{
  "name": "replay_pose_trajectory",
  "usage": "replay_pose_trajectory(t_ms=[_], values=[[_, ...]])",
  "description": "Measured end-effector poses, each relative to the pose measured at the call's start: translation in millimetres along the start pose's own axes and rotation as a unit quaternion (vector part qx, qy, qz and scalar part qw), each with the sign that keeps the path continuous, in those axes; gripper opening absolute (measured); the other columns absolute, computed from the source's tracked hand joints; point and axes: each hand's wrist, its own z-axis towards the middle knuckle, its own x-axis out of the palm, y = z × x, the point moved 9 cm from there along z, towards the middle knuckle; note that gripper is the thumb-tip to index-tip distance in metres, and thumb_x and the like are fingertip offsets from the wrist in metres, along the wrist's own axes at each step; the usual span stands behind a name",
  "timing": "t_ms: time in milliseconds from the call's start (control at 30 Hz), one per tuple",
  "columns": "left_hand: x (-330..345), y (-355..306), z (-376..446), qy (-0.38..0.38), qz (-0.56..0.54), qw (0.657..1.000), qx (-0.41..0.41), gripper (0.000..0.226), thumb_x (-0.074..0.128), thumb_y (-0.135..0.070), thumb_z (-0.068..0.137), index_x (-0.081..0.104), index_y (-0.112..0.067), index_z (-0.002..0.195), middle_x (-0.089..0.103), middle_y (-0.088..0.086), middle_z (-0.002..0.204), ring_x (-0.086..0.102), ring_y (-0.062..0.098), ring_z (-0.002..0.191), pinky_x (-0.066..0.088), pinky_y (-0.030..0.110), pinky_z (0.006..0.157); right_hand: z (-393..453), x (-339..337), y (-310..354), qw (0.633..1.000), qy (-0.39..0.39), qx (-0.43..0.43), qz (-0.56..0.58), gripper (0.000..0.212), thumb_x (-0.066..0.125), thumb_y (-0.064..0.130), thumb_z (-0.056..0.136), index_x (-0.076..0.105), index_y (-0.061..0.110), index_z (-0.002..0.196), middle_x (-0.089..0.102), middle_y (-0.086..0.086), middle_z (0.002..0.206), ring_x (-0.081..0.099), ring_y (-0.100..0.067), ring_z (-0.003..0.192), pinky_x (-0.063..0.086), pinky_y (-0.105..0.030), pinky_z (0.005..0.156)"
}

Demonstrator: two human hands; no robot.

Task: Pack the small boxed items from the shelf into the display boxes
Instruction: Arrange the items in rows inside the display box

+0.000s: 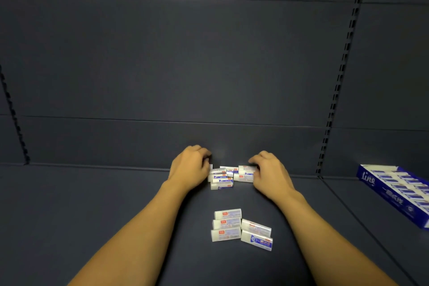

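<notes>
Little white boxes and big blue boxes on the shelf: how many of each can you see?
Little white boxes, near group: 5
Little white boxes, far pile between the left hand and right hand: about 8, partly hidden and blurred
Big blue display box: 1
Total: about 14

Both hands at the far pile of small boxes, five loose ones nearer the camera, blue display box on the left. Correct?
Not quite: the head view shows the display box on the right. The hands and the loose boxes are as you say.
</notes>
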Motion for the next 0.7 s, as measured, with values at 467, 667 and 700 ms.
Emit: replay_pose_trajectory(t_ms=[467,667,700], values=[[20.7,-21.0,-4.5,0.085,-0.013,0.993,0.083,0.030,0.066,-0.024,0.095,0.069,-0.023,0.125,0.052,-0.005,0.107,0.052,0.014,0.100,0.051,0.037,0.087,-4.5,-3.4,-3.8,1.000,-0.010,-0.015,0.001,0.034,0.056,0.004,0.089,0.069,0.013,0.119,0.060,-0.001,0.113,0.054,-0.021,0.109,0.049,-0.034,0.089],[14.3,-23.4,-9.4,0.070,-0.035,0.994,0.075,0.020,0.065,-0.026,0.094,0.070,-0.025,0.114,0.053,-0.009,0.110,0.053,0.011,0.103,0.051,0.035,0.087,-6.3,-3.0,-2.4,1.000,-0.005,-0.016,0.009,0.030,0.057,0.005,0.089,0.070,0.014,0.114,0.060,0.000,0.109,0.055,-0.020,0.105,0.050,-0.035,0.087],[13.2,-23.9,-9.9,0.068,-0.033,0.994,0.075,0.019,0.065,-0.027,0.094,0.069,-0.026,0.113,0.054,-0.009,0.111,0.053,0.011,0.106,0.050,0.035,0.088,-6.8,-2.4,-1.6,1.000,-0.002,-0.019,0.010,0.029,0.057,0.005,0.089,0.071,0.014,0.113,0.060,0.000,0.108,0.055,-0.020,0.104,0.050,-0.035,0.087]])
